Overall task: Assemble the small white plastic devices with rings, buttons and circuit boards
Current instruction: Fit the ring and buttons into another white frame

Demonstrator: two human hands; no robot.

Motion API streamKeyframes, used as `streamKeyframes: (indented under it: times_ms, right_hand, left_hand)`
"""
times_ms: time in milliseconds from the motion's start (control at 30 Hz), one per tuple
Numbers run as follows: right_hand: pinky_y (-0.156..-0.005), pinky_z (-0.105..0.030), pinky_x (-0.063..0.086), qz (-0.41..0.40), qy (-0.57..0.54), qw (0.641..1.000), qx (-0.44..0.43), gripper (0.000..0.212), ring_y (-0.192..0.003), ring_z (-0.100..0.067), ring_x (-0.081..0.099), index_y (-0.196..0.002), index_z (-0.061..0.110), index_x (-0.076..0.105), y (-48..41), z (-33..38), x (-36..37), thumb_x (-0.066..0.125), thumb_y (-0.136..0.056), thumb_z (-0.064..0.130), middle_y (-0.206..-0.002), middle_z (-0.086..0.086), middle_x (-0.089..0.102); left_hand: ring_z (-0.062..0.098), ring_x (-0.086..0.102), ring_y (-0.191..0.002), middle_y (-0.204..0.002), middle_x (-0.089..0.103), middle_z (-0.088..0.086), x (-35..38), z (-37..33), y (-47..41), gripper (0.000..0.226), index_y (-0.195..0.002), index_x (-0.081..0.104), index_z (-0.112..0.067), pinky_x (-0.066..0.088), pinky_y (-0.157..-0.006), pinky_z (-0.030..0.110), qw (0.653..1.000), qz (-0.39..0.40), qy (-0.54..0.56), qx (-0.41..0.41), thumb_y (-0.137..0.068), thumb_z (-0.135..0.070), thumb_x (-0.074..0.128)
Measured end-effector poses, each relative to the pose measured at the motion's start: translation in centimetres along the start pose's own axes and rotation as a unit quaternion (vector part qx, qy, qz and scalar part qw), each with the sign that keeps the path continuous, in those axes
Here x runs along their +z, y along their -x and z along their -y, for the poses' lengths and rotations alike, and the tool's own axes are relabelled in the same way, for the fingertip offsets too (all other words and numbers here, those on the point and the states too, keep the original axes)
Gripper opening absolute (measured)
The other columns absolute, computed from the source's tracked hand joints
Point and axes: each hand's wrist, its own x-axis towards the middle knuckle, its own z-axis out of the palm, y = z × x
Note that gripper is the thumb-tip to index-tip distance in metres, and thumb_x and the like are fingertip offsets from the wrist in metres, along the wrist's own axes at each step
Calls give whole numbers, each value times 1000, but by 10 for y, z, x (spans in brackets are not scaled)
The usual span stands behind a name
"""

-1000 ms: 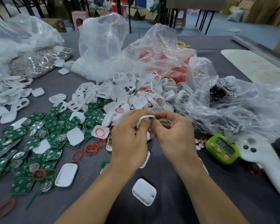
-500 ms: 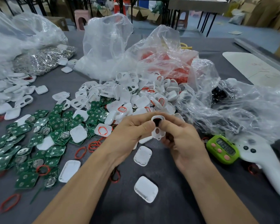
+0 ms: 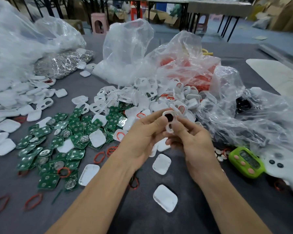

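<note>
Both hands hold one small white plastic shell [image 3: 169,122] above the grey table, its two openings facing me, the upper one filled with a black button. My left hand [image 3: 143,137] pinches the shell from the left. From the right, my right hand [image 3: 192,141] pinches its lower edge. A heap of white shells [image 3: 142,100] lies just behind. Green circuit boards [image 3: 57,144] cover the table at left, with red rubber rings [image 3: 99,157] among them. White back covers [image 3: 165,198] lie near my forearms.
Clear plastic bags [image 3: 184,65] stand behind the heap, one holding red rings. A bag of silver metal parts [image 3: 63,63] lies at back left. A green timer [image 3: 246,162] and a white controller [image 3: 282,168] sit at right, under another crumpled bag [image 3: 260,122].
The hands rose a little and turned the shell so that its openings face me. The black button now shows in the upper opening. The camera tilted up slightly.
</note>
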Motion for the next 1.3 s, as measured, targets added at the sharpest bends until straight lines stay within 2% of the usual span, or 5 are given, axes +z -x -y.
streamKeyframes:
  times_ms: [300,633,967,1167,1300]
  right_hand:
    - [-72,-1,44,99,397,904,-122,18,-84,10,66,-94,31,81,-13,-6,71,70,-89,17,-86,25,75]
    - [-86,-38,50,187,659,707,-177,41,-106,-30,62,-117,29,73,-65,-23,155,66,-85,5,-108,-9,71]
    - [-87,-28,53,173,572,796,-96,18,-95,-12,68,-109,31,78,-84,7,121,67,-96,33,-108,9,77]
    - [-80,-21,42,211,715,662,-77,34,-107,-18,65,-115,40,74,-82,22,100,69,-90,18,-128,7,70]
    - [-82,-23,40,186,735,646,-94,36,-106,-19,65,-112,42,75,-66,27,83,67,-91,13,-120,4,73]
  left_hand:
    - [21,74,-96,-94,72,6,-92,-96,22,14,-98,71,-9,64,-83,35,938,-134,281,153,-88,-17,67]
    - [20,76,-94,-102,76,7,-120,-101,32,26,-99,78,-5,64,-74,27,915,-105,340,187,-88,-23,62]
    - [20,75,-91,-103,74,8,-127,-99,29,22,-97,78,-6,63,-70,25,906,-121,370,164,-86,-21,66]
    - [19,73,-95,-107,73,8,-124,-98,29,23,-100,76,-6,63,-71,24,909,-128,365,157,-84,-21,68]
    - [17,71,-99,-107,73,6,-122,-97,28,23,-101,76,-7,60,-75,22,917,-131,346,152,-85,-21,67]
